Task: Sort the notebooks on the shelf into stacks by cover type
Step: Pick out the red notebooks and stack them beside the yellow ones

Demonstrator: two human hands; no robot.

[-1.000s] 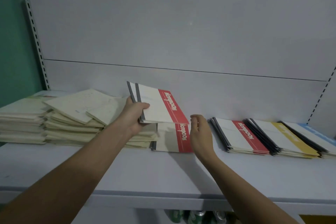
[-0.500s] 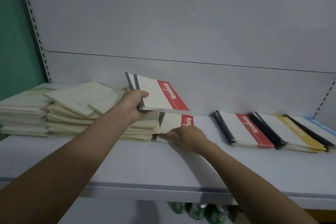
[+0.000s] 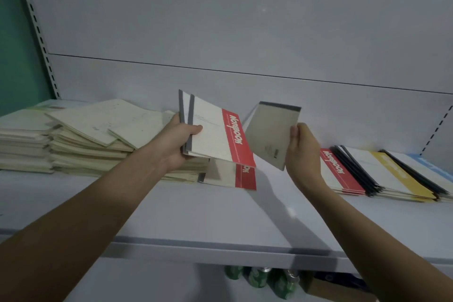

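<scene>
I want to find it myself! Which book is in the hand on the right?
Look along the white shelf to its middle, where both hands are raised. The right hand holds a notebook showing a plain grey back with a dark top strip, unlike its red-banded neighbours.

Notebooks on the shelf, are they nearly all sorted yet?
Partly. Done: neat red stack, yellow stack and blue stack on the right. In hand: the left hand holds red-banded notebooks; the right hand holds a notebook showing its grey back. Left: one red notebook and the messy cream pile.
</scene>
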